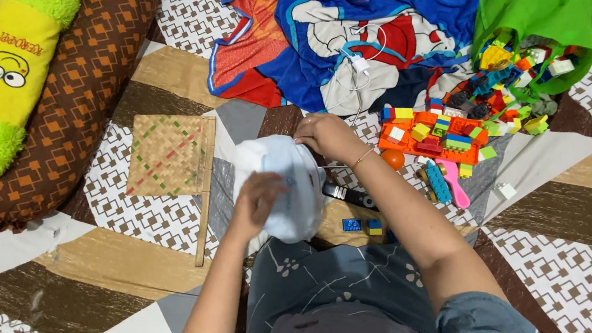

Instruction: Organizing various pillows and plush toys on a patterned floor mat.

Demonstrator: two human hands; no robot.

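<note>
**Two hands on a pale cloth above a patterned mat**

Patchwork matting in brown, tan, grey and white lattice print covers the floor, seen from above with the person's grey-clad lap at six o'clock. At the centre lies the white cloth, a soft, pale, faintly bluish piece bunched into a rounded, puffy mound with shallow folds; it is lifted slightly off the mat, just above the knees. The left hand is curled over the cloth's near left side, fingers bent into the fabric and gripping it; the image is slightly blurred here. The right hand is closed on the cloth's upper right edge at about one o'clock from the mound, pinching the rim; a thin bracelet circles its wrist.

At nine o'clock from the cloth rests a woven straw fan with a wooden handle. At ten o'clock lie a brown patterned bolster and a yellow-green plush pillow. At twelve o'clock spreads a blue and red cartoon blanket with a white charger cable on it. At two o'clock a green bag spills coloured building blocks; an orange ball and a pink brush lie near the right forearm. A dark remote-like object sits just beside the cloth at three o'clock.
</note>
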